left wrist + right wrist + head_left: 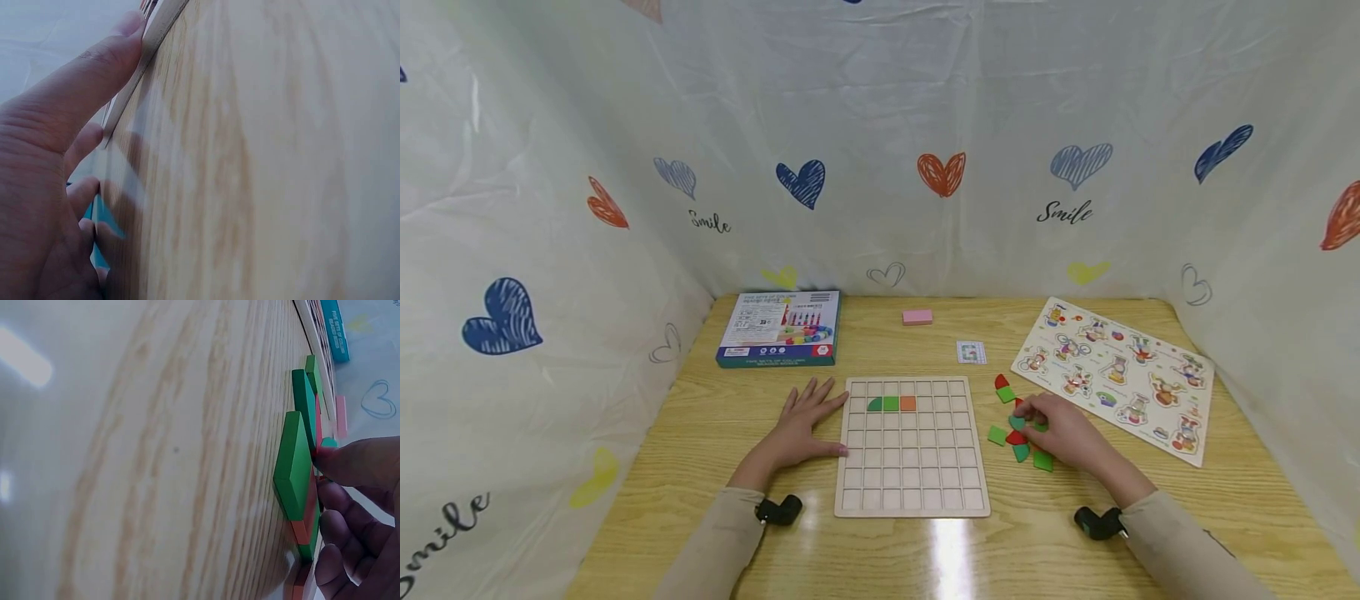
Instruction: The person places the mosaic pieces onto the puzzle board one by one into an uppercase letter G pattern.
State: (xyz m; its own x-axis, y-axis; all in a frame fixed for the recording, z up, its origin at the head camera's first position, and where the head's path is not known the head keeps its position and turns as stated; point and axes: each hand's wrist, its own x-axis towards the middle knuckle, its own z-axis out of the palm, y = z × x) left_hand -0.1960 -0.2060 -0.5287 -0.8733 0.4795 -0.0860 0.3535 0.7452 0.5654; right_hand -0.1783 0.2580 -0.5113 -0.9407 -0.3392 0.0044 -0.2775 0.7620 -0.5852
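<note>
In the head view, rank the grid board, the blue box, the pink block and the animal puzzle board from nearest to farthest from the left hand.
From the left hand:
1. Grid board: touching it, just to its right.
2. Blue box: behind the hand, at the table's far left.
3. Pink block: farther back, near the middle of the far edge.
4. Animal puzzle board: far right, beyond the grid board.
</note>
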